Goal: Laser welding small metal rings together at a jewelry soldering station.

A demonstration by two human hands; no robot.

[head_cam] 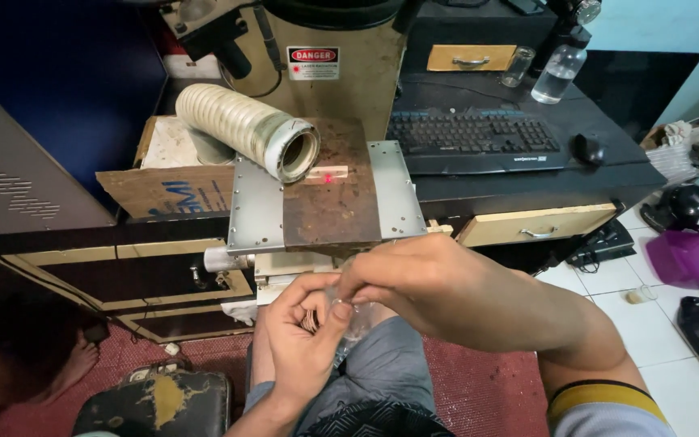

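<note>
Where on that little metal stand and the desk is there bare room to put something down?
The brown plate is bare toward its near edge, below the small pale strip; its far-left corner is crowded by the ribbed hose. The grey metal margin to its right is bare too. On the desk, room lies right of the mouse; the keyboard fills the middle.

White tile floor (608,303), black desk (600,174)

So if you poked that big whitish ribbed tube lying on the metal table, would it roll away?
Probably. The whitish ribbed tube is round and lies on its side across the metal plate, so a sideways poke would likely roll it. It looks hollow at its open end, so it is perhaps light. Its ribs suggest it may bend.
</note>
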